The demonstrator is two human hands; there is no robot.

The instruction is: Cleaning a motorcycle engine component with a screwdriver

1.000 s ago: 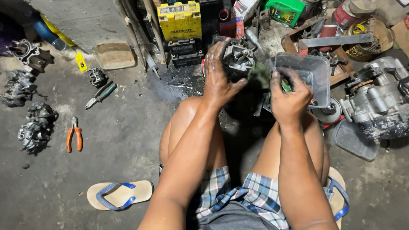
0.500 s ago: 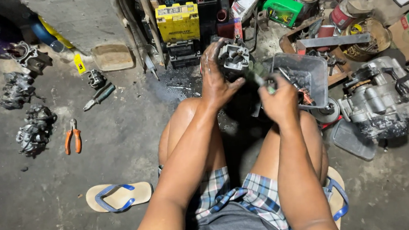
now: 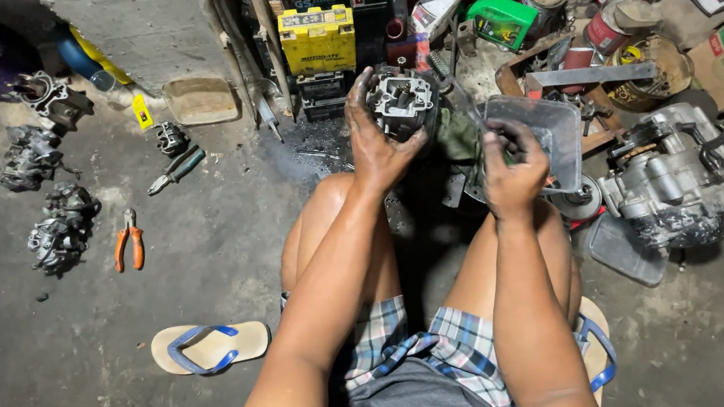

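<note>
My left hand (image 3: 377,144) grips a grimy metal engine cylinder head (image 3: 403,100) and holds it upright above my knees. My right hand (image 3: 514,171) is curled over the near left rim of a clear plastic container (image 3: 549,128) just right of the cylinder head. Whatever small piece its fingers may pinch is hidden. Both hands are stained with dark grease. I sit on the concrete floor with bare knees raised, in plaid shorts.
A grey engine block (image 3: 674,178) lies at right beside a flat plastic lid (image 3: 623,249). A yellow battery (image 3: 317,40), green bottle (image 3: 501,20) and cans crowd the back. Orange pliers (image 3: 129,242), a screwdriver (image 3: 175,170), carburettor parts (image 3: 59,228) and a sandal (image 3: 208,347) lie at left.
My right hand and the plastic container have come down and settled slightly right. My left hand has turned the cylinder head a little; its grip stays the same.
</note>
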